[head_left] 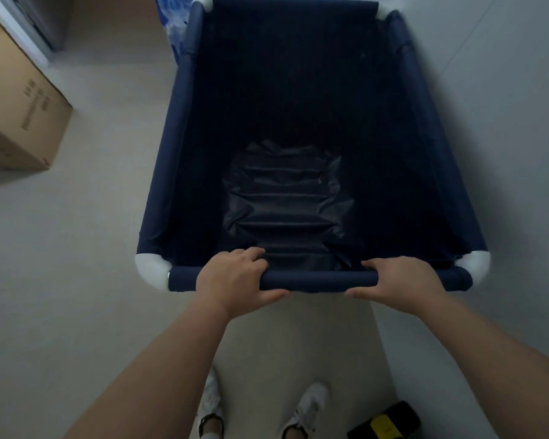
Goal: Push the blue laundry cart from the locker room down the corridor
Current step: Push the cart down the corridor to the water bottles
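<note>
A single head-worn wide-angle camera looks steeply down and forward from directly above and behind the grip, where the left hand [235,275] and right hand [403,277] wrap the near rail [319,280] of the blue laundry cart [298,128]. Beyond the grip, the cart's open interior fills the close frame; below it lie forearms, white shoes [309,407] and pale floor [76,248].

I see the blue laundry cart [184,128] upright on pale floor: navy fabric liner sleeved over a square tube frame, white corner joints, wrinkled dark bottom, nothing visible inside, near rail closest to camera.
</note>
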Action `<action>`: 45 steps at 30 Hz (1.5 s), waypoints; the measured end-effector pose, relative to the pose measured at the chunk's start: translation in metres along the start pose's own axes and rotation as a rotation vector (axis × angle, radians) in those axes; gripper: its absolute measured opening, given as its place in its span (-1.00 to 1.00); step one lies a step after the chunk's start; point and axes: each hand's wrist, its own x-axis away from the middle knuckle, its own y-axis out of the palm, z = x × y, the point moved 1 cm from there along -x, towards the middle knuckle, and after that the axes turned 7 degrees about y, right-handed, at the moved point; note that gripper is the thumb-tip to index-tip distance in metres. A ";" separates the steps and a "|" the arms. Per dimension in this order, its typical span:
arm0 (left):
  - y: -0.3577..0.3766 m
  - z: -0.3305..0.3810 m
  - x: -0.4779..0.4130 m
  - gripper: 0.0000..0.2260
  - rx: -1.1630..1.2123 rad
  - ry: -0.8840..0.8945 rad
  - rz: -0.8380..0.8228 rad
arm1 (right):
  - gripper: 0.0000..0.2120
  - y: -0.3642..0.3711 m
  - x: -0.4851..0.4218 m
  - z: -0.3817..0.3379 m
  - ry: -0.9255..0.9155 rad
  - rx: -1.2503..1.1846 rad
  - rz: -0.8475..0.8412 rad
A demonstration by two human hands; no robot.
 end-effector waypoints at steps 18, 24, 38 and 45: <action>-0.002 0.041 -0.072 -0.26 0.040 -0.070 -0.021 | 0.06 -0.030 -0.062 0.076 -0.108 -0.044 -0.135; -0.008 0.037 -0.083 -0.29 0.067 -0.060 -0.043 | -0.11 -0.043 -0.089 0.038 0.002 -0.261 -0.207; -0.013 -0.001 -0.079 -0.53 0.114 -0.220 0.031 | -0.42 -0.042 -0.126 0.043 0.204 -0.034 -0.292; -0.011 -0.008 -0.072 -0.70 0.193 -0.205 0.161 | -0.39 -0.040 -0.124 0.032 0.213 0.000 -0.472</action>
